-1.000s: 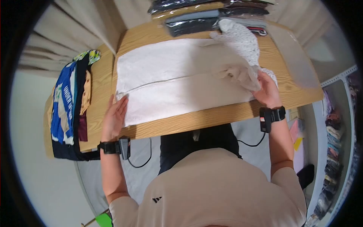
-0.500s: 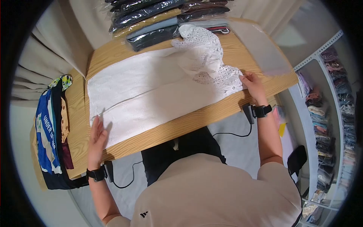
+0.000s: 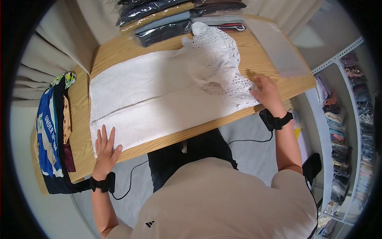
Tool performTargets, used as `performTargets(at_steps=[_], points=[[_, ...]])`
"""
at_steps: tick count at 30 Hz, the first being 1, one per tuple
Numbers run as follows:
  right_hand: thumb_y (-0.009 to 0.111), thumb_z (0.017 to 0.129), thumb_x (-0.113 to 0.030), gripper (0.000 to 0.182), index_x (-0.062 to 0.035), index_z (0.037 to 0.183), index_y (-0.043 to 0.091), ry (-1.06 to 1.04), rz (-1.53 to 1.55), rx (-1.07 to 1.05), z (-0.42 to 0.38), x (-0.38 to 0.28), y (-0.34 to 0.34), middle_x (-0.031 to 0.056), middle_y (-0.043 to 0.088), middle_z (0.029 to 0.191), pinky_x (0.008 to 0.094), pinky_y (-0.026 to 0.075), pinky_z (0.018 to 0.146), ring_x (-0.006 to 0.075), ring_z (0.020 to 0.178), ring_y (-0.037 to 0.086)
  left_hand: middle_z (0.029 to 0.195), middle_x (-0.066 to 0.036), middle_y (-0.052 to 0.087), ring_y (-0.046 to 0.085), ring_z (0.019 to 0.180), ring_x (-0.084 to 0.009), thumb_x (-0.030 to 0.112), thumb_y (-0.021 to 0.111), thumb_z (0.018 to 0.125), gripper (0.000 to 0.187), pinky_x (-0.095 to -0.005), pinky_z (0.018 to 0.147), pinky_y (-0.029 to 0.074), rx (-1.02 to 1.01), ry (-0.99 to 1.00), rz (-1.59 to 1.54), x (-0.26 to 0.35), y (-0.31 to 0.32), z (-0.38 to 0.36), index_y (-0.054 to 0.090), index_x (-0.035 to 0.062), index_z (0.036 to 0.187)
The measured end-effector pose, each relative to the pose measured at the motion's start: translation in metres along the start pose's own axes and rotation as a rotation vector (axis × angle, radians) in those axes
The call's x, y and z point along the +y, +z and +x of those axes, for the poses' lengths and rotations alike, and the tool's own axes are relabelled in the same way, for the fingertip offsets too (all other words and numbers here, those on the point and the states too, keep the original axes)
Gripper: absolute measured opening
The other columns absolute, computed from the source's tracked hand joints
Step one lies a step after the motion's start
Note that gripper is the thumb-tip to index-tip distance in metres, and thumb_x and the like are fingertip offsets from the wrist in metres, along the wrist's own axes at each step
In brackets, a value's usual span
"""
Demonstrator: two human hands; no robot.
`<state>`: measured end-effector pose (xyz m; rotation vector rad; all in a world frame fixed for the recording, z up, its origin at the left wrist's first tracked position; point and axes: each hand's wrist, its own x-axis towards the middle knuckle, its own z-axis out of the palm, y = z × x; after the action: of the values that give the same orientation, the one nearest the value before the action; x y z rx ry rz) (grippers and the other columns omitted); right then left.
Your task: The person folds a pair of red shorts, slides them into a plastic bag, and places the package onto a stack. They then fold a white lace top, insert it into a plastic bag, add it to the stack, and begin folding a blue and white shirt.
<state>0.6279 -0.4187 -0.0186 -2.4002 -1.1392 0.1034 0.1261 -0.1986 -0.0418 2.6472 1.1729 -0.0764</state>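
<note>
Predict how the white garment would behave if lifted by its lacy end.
The white garment would probably hang limp, since its lacy end already bunches softly. It looks fairly light, being thin fabric spread flat on the table. The openwork lace might snag, given its many holes.

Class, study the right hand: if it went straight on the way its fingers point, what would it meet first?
Probably the lace of the white garment, just ahead of the right hand; depth there is hard to judge.
</note>
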Motion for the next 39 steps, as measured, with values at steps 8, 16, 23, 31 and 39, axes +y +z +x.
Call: performTargets(at_steps=[8,16,23,31,39], points=[[0.067,0.072,-0.011,0.053,-0.0083,0.122,0.050,-0.592,-0.202,-0.212,0.034,-0.070,0.019,0.0139,0.056,0.118,0.0413,0.033,0.099,0.0327,0.113,0.049,0.152,-0.016,0.005,0.002,0.139,-0.0371,0.042,0.046,0.091,0.062,-0.0510,0.109,0.004,-0.020,-0.037,-0.004,0.002,-0.002,0.000,0.025,0.0180,0.144],[0.058,0.078,-0.012,0.019,-0.0059,0.095,0.061,-0.532,-0.201,0.042,0.108,-0.100,-0.022,0.0181,0.064,0.080,0.0451,0.048,0.072,0.0363,0.080,0.062,0.138,-0.016,0.040,0.029,0.132,-0.0242,0.022,0.052,0.092,0.050,-0.0345,0.108,0.020,0.067,-0.029,-0.646,-0.015,-0.087,-0.002,0.037,0.0031,0.136],[0.064,0.073,0.000,0.036,-0.0062,0.108,0.058,-0.790,-0.184,-0.346,0.196,-0.144,-0.011,0.0161,0.061,0.106,0.0378,0.046,0.086,0.0323,0.099,0.058,0.110,-0.012,0.059,0.053,0.101,-0.0178,0.021,0.053,0.091,0.038,-0.0275,0.089,0.040,0.146,0.016,-0.402,-0.056,-0.173,0.070,0.051,-0.0026,0.120],[0.052,0.074,0.004,0.050,-0.0173,0.118,0.057,-1.092,-0.491,-0.332,0.227,-0.154,0.068,0.0076,0.052,0.128,0.0432,0.035,0.101,0.0265,0.127,0.040,0.110,-0.020,0.060,0.055,0.105,-0.0330,0.019,0.054,0.084,0.037,-0.0368,0.090,0.043,0.083,0.097,-0.014,-0.102,-0.118,0.196,0.056,-0.0009,0.115],[0.053,0.077,-0.003,0.044,-0.0216,0.117,0.058,-1.047,-0.436,-0.369,0.246,-0.130,0.088,0.0067,0.059,0.111,0.0409,0.034,0.098,0.0254,0.114,0.049,0.098,-0.020,0.063,0.060,0.091,-0.0339,0.012,0.057,0.076,0.036,-0.0374,0.082,0.047,0.199,0.099,-0.157,-0.126,-0.062,0.259,0.058,0.0044,0.111]])
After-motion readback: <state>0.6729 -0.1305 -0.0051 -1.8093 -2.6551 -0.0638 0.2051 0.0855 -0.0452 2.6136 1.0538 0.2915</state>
